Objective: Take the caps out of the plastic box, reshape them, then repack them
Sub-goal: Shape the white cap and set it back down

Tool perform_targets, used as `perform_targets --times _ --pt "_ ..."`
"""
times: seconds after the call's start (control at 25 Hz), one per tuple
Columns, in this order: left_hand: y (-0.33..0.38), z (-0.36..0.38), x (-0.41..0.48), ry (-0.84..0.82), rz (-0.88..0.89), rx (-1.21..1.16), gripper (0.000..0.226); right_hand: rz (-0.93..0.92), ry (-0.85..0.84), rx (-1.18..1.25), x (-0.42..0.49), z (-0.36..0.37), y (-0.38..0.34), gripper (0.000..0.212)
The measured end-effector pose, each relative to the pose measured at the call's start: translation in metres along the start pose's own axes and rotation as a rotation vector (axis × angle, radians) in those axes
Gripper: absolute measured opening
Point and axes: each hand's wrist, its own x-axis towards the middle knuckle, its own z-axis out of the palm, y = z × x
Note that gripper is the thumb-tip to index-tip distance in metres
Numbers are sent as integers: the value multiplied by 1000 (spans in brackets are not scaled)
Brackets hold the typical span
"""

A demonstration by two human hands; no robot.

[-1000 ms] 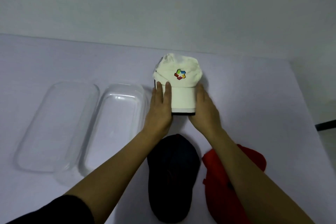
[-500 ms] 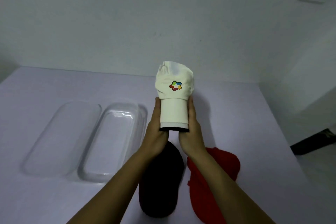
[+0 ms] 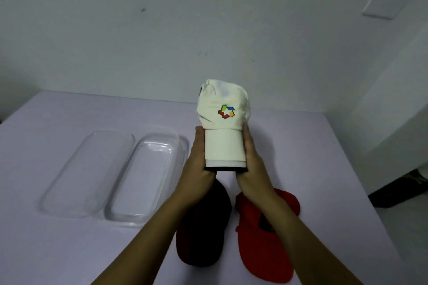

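The person holds the white cap (image 3: pixel 215 104) up in the air, above the bench (image 3: pixel 69 250). The left hand (image 3: pixel 199 164) and the right hand (image 3: pixel 253 164) press on the two sides of the brim (image 3: pixel 223 146). The fingers are straight and flat, not curled round it. The thumbs are hidden, maybe under the brim. The brim is bent into a curve between the hands. The top of the cap points up and looks a bit crumpled.

The clear box (image 3: pixel 125 220) sits on the bench to the left, with nothing in it. Its lid (image 3: pixel 90 173) lies just beside it. A black cap (image 3: pixel 203 233) and a red cap (image 3: pixel 266 257) lie on the bench under the arms, side by side.

The cap looks light and soft. The cloth top will squash and fold with a small push, so it needs gentle hands to puff it back out. The brim is the stiff part. It bends but springs back, so it is the best place to hold. Squeezing it too hard could leave a crease. Nothing here looks slippery or easy to break. To pack it again, the cap should go into the box brim first or lying flat, so the top does not get squashed.
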Motion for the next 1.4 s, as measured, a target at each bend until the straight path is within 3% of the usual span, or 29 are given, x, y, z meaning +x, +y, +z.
perform_targets --times 0.08,0.16,0.28,0.36,0.6,0.8,0.96,1.16,1.28,1.4 --pt "-4 -18 -3 -210 -30 186 85 -50 13 -170 -8 -14 11 77" --pt "1 -33 -1 -284 -132 150 90 -109 55 -297 -16 -17 14 78" --pt "22 -54 24 -124 -185 -60 74 -211 33 -397 -25 -12 16 84" --pt "33 -62 46 -84 -202 -16 57 -261 23 -427 -26 -9 18 93" --pt "46 -65 61 -384 -225 -17 33 -274 44 -479 -26 -9 14 97" --pt "39 -70 62 -226 -188 -98 18 -250 -294 -433 -31 -30 7 106" --pt "47 -68 63 -344 -190 -54 11 -222 -88 -198 -6 -43 -10 78" --pt "58 -55 63 -271 -142 16 21 -170 -150 5 26 -50 -28 21" --pt "63 -61 63 -323 -83 144 33 -114 -170 -22 32 -62 -40 37" --pt "70 -60 61 -281 -95 60 26 -32 -158 1 36 -60 -49 41"
